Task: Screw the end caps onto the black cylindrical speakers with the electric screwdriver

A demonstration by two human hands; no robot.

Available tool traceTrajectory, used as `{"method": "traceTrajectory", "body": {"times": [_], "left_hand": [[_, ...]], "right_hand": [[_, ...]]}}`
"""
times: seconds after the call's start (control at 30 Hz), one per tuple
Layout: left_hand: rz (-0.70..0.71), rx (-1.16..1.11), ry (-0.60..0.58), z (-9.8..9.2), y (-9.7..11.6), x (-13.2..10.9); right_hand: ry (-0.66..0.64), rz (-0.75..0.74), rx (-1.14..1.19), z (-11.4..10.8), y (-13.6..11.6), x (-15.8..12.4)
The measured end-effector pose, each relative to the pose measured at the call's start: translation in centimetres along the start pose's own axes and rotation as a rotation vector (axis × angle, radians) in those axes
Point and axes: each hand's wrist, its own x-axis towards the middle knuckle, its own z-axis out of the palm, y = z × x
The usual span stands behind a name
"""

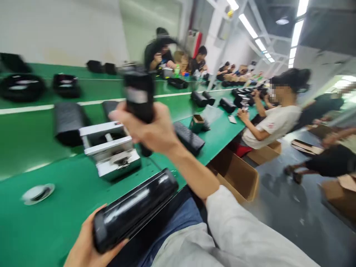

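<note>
My left hand (83, 244) at the bottom grips the near end of a glossy black cylinder (133, 207) that lies slanted over the edge of the green table (50, 222). My right hand (150, 128) is raised above the table, fingers wrapped round a second black cylinder (139, 98) held upright, blurred by motion. Just below and left of that hand stands a metal fixture (111, 152) of stacked silver plates.
More black cylinders (68, 122) lie on the green surface and on the conveyor (33, 129) behind it. A small round dish (37, 193) sits at the left. Several people sit along the right side. Open cardboard boxes (236, 174) stand on the floor beside my seat.
</note>
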Motion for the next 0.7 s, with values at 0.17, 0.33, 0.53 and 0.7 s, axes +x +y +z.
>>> {"method": "traceTrajectory", "body": {"times": [0.17,0.33,0.53,0.7], "left_hand": [[-0.067,0.035,-0.064,-1.2,0.5,-2.0],[-0.027,0.055,-0.077,-1.1,0.3,-1.6],[-0.024,0.08,-0.096,-1.4,0.4,-1.8],[-0.057,0.081,-0.087,-1.5,0.1,-2.3]], "right_hand": [[0.093,-0.175,0.079,-6.1,-0.8,-1.0],[0.103,-0.245,0.131,-7.3,-1.7,-1.6],[0.087,-0.229,0.139,-7.2,-1.1,-2.1],[0.072,-0.175,0.155,-7.2,-0.3,-2.2]]}}
